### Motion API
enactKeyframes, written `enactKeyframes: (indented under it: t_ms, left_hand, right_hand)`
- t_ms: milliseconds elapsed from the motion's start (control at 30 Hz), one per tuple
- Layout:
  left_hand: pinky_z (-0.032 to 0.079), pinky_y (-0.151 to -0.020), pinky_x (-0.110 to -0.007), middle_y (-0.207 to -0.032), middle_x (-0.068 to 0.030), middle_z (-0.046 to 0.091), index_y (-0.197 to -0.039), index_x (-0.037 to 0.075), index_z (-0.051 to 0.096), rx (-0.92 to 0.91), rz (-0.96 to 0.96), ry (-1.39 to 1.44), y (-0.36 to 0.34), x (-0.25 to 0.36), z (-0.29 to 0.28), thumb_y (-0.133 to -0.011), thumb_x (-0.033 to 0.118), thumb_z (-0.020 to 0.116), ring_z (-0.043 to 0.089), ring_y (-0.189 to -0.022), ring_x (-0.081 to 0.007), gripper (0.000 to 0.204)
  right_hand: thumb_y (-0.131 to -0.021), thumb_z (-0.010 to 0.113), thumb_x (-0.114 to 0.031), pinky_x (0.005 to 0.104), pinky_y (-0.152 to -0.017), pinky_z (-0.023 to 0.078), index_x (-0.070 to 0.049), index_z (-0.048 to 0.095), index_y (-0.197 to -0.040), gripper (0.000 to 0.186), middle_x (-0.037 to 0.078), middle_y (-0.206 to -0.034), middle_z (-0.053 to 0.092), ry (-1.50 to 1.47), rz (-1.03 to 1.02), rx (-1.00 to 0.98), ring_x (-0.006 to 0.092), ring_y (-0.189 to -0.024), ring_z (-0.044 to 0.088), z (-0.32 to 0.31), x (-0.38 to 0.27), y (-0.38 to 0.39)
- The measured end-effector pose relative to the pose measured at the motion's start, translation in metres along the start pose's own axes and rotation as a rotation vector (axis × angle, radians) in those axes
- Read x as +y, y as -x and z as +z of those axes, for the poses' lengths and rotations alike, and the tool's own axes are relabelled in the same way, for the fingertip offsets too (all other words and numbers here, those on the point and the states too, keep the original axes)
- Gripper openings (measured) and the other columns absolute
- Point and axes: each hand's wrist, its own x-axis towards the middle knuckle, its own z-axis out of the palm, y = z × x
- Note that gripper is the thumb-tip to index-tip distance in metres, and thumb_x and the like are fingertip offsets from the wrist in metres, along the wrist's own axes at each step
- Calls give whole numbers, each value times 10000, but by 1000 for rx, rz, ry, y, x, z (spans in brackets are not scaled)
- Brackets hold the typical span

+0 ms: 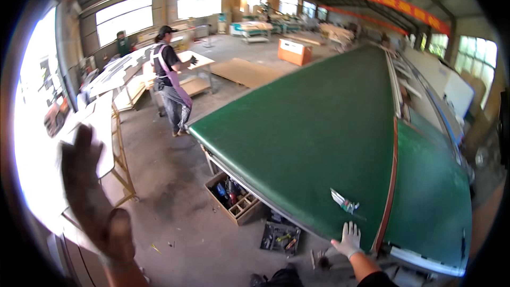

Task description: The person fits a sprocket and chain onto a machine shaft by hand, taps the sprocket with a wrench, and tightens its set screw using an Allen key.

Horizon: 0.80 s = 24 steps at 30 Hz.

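My left hand [98, 196], in a pale work glove, is raised at the left, away from the green table. Motion blurs it somewhat, but its fingers are stretched out and nothing shows in them. My right hand [349, 240], gloved too, lies with its fingers extended at the near edge of the large green-topped table [303, 122]. Just beyond its fingertips is a small silver, white and green object [345, 201], lying on the green surface; its kind is too small to make out.
Below the table's left edge stand a wooden box [236, 202] of tools and a black tool tray [280, 238]. A brown strip [391, 180] divides the green top. A co-worker [171, 77] stands beyond the table's left corner. A white-topped table [95, 127] is at the left.
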Motion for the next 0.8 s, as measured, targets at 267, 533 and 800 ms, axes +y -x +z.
enactKeyframes:
  t_ms: [267,533,800]
  left_hand:
    - [413,-1141,-395,-1461,-194,540,-1463,-10,491,-959,-828,415,235,-85,190,-960,40,655,493,-1398,-304,532]
    - [205,-1257,-558,-1571,-237,425,-1463,9,499,-1387,-203,26,392,67,446,-972,411,625,308,-1502,-438,647]
    - [316,-1194,-536,-1527,-119,542,-1405,111,613,-1161,79,-172,422,125,478,-898,319,641,467,-1431,-358,548]
  right_hand:
    - [-688,786,-686,523,-1267,210,52,353,-1540,1208,268,-1597,363,61,-133,36,417,-1508,316,-43,23,-22]
    - [-689,796,-641,514,-1256,251,3,525,-1431,1019,197,-1514,499,-53,-118,69,359,-1456,419,-59,39,-27]
    - [-705,821,-567,499,-1181,385,-37,612,-1293,819,159,-1362,611,-214,-168,96,340,-1357,527,-39,58,-24]
